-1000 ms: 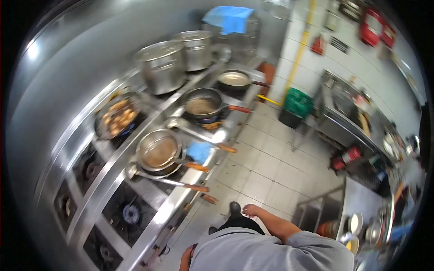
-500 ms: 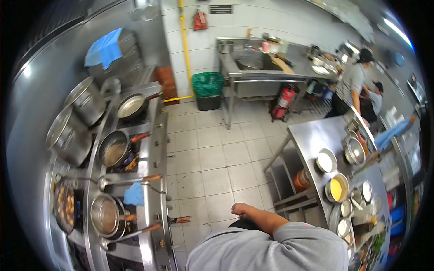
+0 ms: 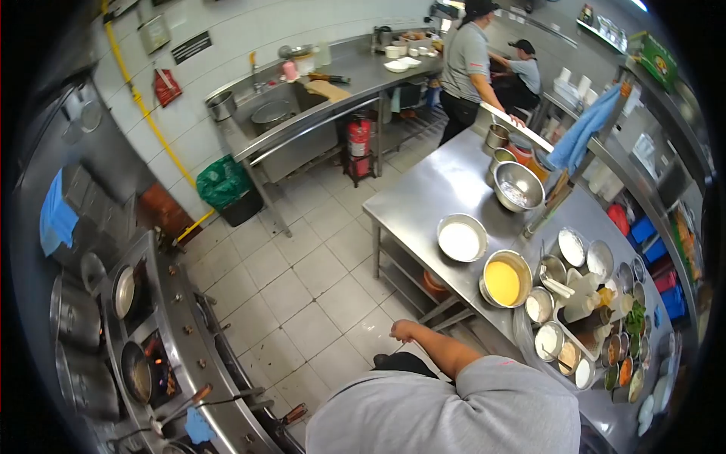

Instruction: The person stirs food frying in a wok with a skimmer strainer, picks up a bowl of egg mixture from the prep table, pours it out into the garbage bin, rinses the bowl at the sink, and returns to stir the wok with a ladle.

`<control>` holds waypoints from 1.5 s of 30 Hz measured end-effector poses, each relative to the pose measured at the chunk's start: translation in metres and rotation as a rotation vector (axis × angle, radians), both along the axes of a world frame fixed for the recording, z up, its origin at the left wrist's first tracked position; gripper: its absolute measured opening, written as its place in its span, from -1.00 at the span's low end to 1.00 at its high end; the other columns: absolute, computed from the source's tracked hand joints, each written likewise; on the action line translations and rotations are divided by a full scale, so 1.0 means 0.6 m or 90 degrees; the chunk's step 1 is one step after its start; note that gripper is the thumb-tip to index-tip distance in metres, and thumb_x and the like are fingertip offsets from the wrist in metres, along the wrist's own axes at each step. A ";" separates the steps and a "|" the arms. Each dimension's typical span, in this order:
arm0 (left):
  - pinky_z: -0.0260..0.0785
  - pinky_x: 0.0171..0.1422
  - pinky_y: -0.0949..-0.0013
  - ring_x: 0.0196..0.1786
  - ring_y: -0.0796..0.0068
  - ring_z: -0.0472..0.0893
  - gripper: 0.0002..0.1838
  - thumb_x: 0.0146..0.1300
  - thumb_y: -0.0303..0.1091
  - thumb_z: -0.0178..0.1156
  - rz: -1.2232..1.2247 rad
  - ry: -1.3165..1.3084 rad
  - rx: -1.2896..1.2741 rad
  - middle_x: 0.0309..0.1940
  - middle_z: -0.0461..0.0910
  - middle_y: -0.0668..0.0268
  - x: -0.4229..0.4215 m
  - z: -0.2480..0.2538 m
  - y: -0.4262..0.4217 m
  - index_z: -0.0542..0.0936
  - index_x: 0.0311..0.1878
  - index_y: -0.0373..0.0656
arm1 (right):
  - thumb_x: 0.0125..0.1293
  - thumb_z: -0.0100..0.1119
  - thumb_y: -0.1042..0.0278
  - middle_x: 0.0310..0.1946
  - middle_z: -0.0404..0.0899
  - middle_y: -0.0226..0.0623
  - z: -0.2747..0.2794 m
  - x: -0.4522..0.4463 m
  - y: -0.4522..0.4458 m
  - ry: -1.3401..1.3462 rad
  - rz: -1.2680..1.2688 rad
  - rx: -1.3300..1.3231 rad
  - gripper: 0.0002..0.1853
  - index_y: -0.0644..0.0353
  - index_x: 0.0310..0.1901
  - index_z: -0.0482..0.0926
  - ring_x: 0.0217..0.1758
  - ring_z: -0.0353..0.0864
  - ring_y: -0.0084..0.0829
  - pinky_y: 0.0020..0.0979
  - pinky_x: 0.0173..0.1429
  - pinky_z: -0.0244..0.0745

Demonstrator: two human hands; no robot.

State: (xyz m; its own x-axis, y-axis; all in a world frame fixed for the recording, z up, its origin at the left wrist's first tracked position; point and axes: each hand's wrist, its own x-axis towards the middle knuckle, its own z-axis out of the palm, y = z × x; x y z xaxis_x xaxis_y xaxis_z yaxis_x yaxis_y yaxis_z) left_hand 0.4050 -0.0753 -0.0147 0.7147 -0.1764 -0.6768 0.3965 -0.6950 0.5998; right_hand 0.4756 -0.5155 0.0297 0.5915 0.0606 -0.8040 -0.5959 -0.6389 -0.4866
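Note:
My right hand [image 3: 404, 331] hangs in front of my body above the tiled floor, its fingers curled in. Nothing shows in it, and it touches nothing. My left hand is out of view. To the right stands a steel table [image 3: 408, 204], the nearest surface to my right hand. On it are a bowl of white contents [image 3: 462, 237], a pot of yellow liquid [image 3: 504, 279] and a steel mixing bowl [image 3: 519, 187]. Several small containers of ingredients, among them chopped greens [image 3: 634, 318], crowd its near right part.
A stove [image 3: 189, 333] with a frying pan [image 3: 137, 371] over flame and tall stockpots [image 3: 76, 314] lines the left. Behind are a sink counter [image 3: 276, 140], a green-lined bin [image 3: 227, 189] and a fire extinguisher [image 3: 359, 147]. Two people [image 3: 467, 64] are at the back right.
My view has turned right: the stove has shifted left and the steel table fills more of the picture. My right hand keeps nearly the same pose before my body.

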 end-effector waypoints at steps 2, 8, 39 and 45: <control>0.36 -0.40 0.31 -0.42 0.36 0.56 -0.74 0.10 -0.17 0.09 -0.032 -0.009 -0.001 -0.44 0.56 0.18 0.021 -0.004 -0.021 0.55 -0.30 -0.16 | 0.16 0.00 0.12 -0.64 0.49 -0.31 0.006 -0.008 -0.034 0.005 -0.047 -0.015 -0.71 0.21 -0.35 0.51 -0.69 0.44 -0.47 -0.39 -0.64 0.39; 0.36 -0.41 0.31 -0.43 0.36 0.56 -0.74 0.10 -0.17 0.09 -0.080 -0.105 -0.038 -0.45 0.56 0.18 0.075 -0.023 -0.033 0.55 -0.30 -0.17 | 0.13 0.05 0.12 -0.45 0.57 -0.29 0.008 -0.040 -0.106 -0.019 -0.195 0.037 -0.67 0.18 -0.18 0.48 -0.56 0.54 -0.43 -0.39 -0.53 0.48; 0.33 -0.46 0.45 -0.49 0.48 0.50 -0.74 0.16 -0.22 0.02 -0.148 -0.017 -0.010 -0.46 0.56 0.25 0.209 -0.019 -0.013 0.52 -0.30 -0.24 | 0.22 -0.28 -0.27 -0.27 0.50 -0.13 0.298 -0.317 -0.178 -0.391 -1.037 0.304 -0.29 0.17 0.19 0.02 -0.48 0.49 -0.45 -0.43 -0.42 0.46; 0.34 -0.45 0.45 -0.48 0.48 0.51 -0.74 0.16 -0.21 0.02 -0.151 -0.015 -0.004 -0.46 0.56 0.25 0.212 -0.016 0.001 0.52 -0.30 -0.24 | 0.18 -0.23 -0.30 -0.28 0.50 -0.09 0.312 -0.298 -0.209 -0.455 -1.154 0.293 -0.31 0.15 0.11 0.10 -0.53 0.48 -0.42 -0.41 -0.48 0.47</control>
State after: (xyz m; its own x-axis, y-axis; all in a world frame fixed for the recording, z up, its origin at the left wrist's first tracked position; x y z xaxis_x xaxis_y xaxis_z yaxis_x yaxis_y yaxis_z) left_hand 0.5321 -0.0745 -0.0242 0.6684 -0.3450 -0.6589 0.2083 -0.7636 0.6111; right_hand 0.2967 -0.6412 0.2168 0.3382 -0.7699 -0.5411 0.0542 0.5900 -0.8056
